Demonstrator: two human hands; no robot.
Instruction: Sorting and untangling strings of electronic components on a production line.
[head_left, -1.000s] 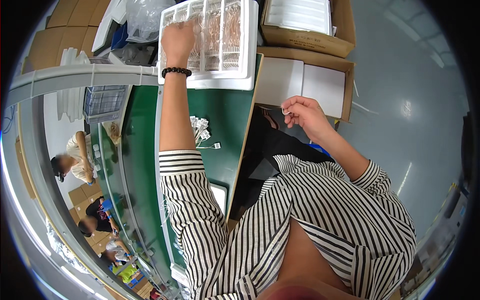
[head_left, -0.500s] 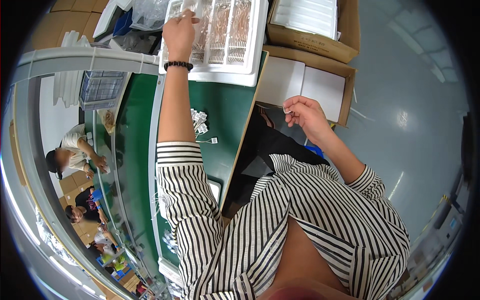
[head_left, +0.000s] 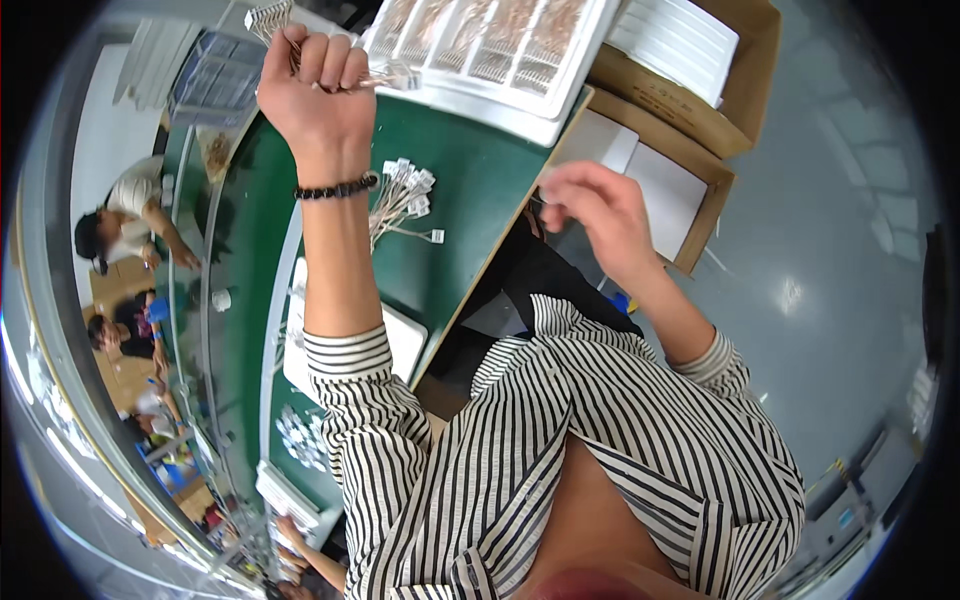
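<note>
Now | left hand [head_left: 318, 92] fisted on thin wires [head_left: 385, 75] | right hand [head_left: 597, 212] blurred, maybe pinching; grip unclear

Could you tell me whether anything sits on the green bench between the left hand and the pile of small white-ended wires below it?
Nothing visible does. The left hand is closed on a small wire piece near the white tray; the wire pile lies on bare green bench beside the wrist, uncovered. The right hand is off the bench edge.

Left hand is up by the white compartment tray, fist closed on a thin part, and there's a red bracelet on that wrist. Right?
Not quite: the head view shows the bracelet is black beads, not red. The rest stands: the left hand is closed on a thin part beside the white compartment tray.
</note>
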